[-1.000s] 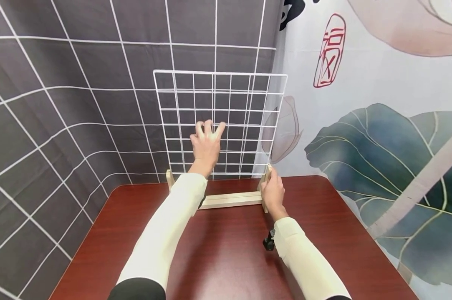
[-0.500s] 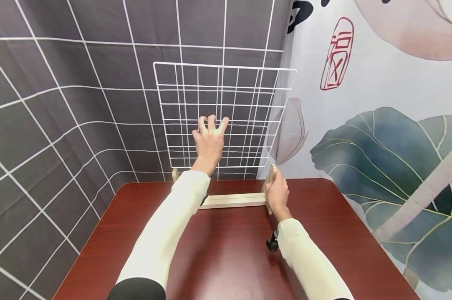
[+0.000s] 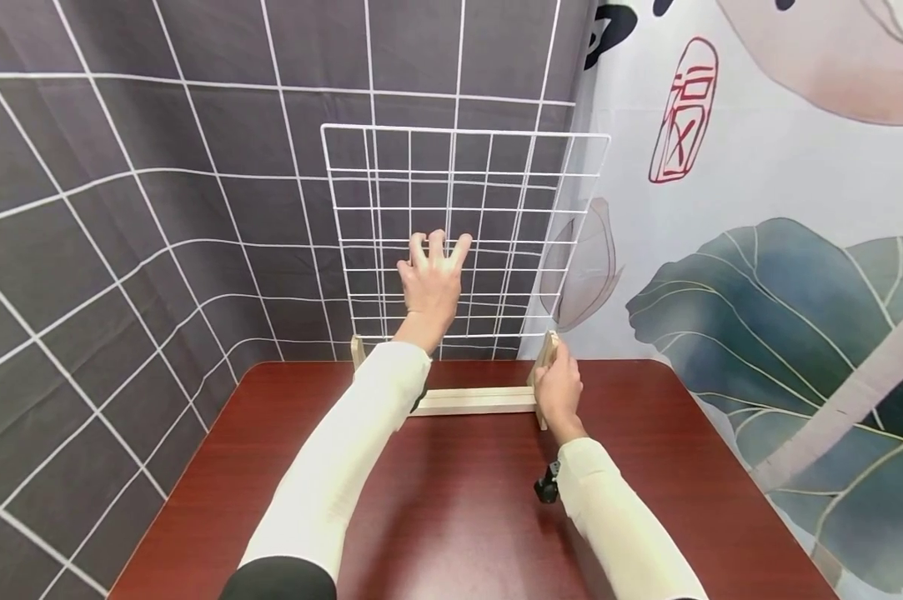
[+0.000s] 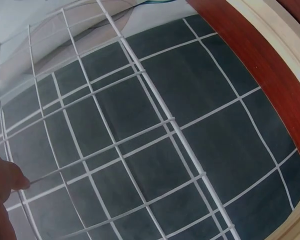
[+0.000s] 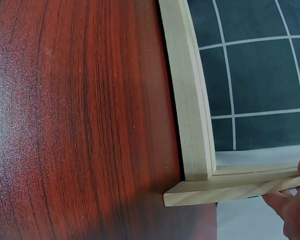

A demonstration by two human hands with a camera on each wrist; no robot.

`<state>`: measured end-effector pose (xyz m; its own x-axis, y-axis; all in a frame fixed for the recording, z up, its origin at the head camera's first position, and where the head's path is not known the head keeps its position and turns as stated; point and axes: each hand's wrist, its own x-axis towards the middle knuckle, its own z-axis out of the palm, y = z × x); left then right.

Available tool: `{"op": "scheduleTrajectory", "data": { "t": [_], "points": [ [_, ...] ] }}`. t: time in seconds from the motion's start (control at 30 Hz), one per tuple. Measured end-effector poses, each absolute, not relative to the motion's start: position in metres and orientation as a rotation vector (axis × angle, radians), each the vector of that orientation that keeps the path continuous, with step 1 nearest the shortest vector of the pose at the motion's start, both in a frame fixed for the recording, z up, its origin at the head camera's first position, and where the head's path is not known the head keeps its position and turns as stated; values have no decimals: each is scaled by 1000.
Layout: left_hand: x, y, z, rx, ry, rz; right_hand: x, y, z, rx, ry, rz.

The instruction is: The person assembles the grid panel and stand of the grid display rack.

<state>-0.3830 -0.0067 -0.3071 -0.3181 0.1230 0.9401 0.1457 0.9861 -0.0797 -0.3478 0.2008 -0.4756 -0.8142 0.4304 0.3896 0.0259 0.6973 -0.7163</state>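
Note:
A white wire grid panel (image 3: 511, 209) stands nearly upright over the back of the table. My left hand (image 3: 431, 287) grips its middle, fingertips hooked on the wires; part of that hand (image 4: 2, 195) shows at the left wrist view's edge. Below the panel is a pale wooden stand (image 3: 481, 401) with a crossbar and two upright end pieces. The panel's lower edge appears slightly above the crossbar, level with the tops of the end pieces. My right hand (image 3: 559, 385) pinches the right end piece (image 5: 225, 192) between thumb and fingers; the left one is partly hidden behind my left arm.
The stand rests near the back edge of a red-brown wooden table (image 3: 466, 500). Behind hangs a dark grey cloth (image 3: 196, 150) with white grid lines. At the right is a white curtain (image 3: 616, 275) printed with leaves and red marks.
My left hand has raised the wire grid panel; its lower edge has risen from between the end pieces to about their tops. My right hand keeps hold of the stand. The head view shifts slightly.

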Motion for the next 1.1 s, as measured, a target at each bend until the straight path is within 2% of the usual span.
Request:
{"op": "scheduleTrajectory", "data": {
  "t": [1.1],
  "points": [
    [-378, -10, -300, -205, -1993, -25, -347, 203, -477, -330, -2365, 979]
  ]
}}
